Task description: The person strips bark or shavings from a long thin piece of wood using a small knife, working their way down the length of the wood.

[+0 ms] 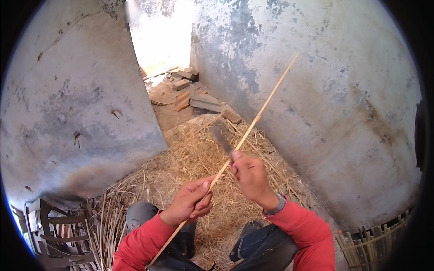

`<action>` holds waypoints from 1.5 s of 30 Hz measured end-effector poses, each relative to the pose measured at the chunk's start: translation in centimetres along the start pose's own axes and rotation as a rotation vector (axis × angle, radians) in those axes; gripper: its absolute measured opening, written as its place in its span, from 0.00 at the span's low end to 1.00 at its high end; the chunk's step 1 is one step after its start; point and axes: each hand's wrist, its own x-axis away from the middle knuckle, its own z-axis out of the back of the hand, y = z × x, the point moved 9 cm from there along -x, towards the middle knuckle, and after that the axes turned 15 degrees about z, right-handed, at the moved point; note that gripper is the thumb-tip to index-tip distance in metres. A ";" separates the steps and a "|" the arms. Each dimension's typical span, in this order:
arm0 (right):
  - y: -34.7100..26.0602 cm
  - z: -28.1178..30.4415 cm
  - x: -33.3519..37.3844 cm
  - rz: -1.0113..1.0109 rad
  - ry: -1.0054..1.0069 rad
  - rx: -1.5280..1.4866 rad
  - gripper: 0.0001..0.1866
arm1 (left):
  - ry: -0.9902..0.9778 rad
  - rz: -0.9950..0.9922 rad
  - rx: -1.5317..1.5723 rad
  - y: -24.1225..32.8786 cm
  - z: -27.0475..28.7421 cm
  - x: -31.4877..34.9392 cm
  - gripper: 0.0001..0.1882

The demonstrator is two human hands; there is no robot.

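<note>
A long, pale strip of split bamboo [247, 134] slants across the view, from beside my left forearm up to the far right. My left hand [192, 201] is closed around its lower part, thumb on top. Higher up, my right hand [254, 177] grips a knife; its dark blade [220, 136] is smeared by motion and points up and to the left. Fist and blade are right at the strip, but whether the edge touches it I cannot tell. The knife's handle is mostly hidden by my fingers.
Straw-like shavings [194, 151] cover the floor between and beyond my knees. Thin sticks [108, 228] lie at the left, next to a dark wooden chair [58, 232]. Bricks [183, 83] are piled by the bright doorway. A slatted basket [370, 246] stands at the lower right, near the wall [334, 126].
</note>
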 end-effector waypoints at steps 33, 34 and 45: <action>-1.1 0.8 1.6 0.242 -0.217 0.367 0.24 | 0.142 -0.139 -0.359 -1.2 1.6 1.5 0.23; -1.5 0.3 1.4 0.240 -0.216 0.366 0.24 | 0.124 -0.124 -0.318 -1.0 1.4 1.2 0.23; -1.1 14.6 -2.9 0.277 0.471 0.560 0.25 | 0.049 -0.068 -0.363 -0.7 -0.6 2.7 0.23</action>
